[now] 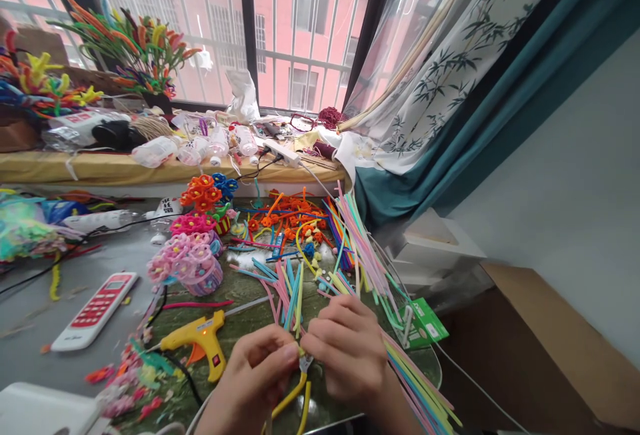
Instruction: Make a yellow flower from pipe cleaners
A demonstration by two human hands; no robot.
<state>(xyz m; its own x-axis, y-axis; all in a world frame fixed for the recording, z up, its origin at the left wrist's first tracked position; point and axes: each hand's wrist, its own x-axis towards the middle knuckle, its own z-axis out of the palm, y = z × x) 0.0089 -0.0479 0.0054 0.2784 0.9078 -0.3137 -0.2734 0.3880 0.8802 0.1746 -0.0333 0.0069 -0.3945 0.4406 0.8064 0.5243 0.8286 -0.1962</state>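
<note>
**Supervisor:** State of the fingers?

**Inspector:** Left hand (263, 365), just right of the yellow glue gun (197, 340): thumb and forefinger pinched on a small yellow piece (301, 351), too small to identify. Right hand (350, 348), farther right of the gun: fingers curled in at the same spot; I cannot tell whether they grip the piece.

**Supervisor:** And the pliers?

**Inspector:** Yellow-handled pliers (301, 382), right of the gun, heads up between both hands. Which hand bears them is hidden.

**Supervisor:** Surroundings?

**Inspector:** All on the tabletop (240, 345). Loose pastel pipe cleaners (290, 295) beyond the gun and to its right; potted pipe-cleaner flowers (200, 268) directly beyond it; fuzzy offcuts (125, 388) left of it, near the nozzle.

**Supervisor:** Hazards?

**Inspector:** Three, in my judgement. The pliers could nip a fingertip if they slip, the fingers being so close. The gun's light appears lit; if hot, a drip could stick to the offcuts. Its black cord (187, 375) runs near the left forearm, and a snag could drag the gun around.
</note>
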